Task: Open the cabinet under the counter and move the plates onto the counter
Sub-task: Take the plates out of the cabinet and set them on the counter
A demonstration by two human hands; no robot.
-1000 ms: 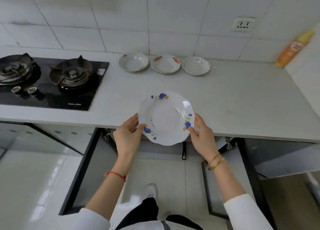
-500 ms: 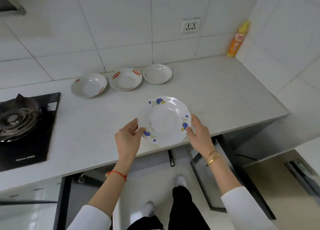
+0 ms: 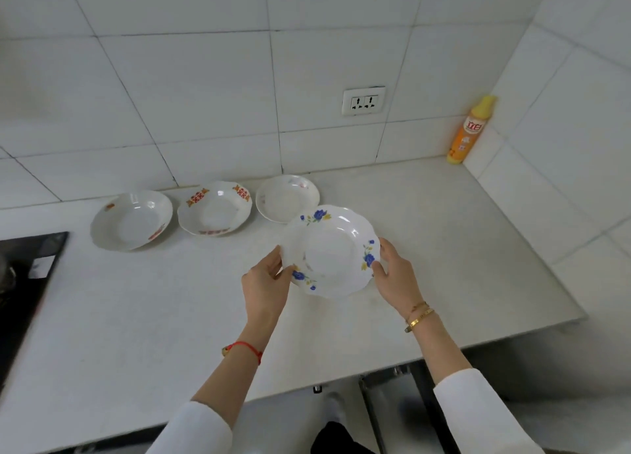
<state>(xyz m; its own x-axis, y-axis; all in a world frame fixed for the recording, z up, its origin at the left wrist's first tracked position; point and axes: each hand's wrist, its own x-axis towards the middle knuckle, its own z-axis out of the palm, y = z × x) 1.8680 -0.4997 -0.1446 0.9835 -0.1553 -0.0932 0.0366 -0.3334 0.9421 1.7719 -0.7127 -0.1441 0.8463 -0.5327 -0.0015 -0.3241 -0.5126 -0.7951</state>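
I hold a white scalloped plate with blue flowers over the white counter, tilted a little toward me. My left hand grips its left rim and my right hand grips its right rim. Three more plates lie in a row by the back wall: one with red marks on the left, one with red and orange patterns in the middle, and a pale one on the right, partly behind the held plate. An open cabinet door shows below the counter edge.
A black gas hob lies at the left edge of the counter. An orange and yellow bottle stands in the back right corner beside the tiled side wall. A wall socket sits above the counter. My shoe shows on the floor below.
The blue-flowered plate has moved forward from the counter's front edge to over the counter, close to the row of plates. Both hands keep their hold. My view has swung right and up.
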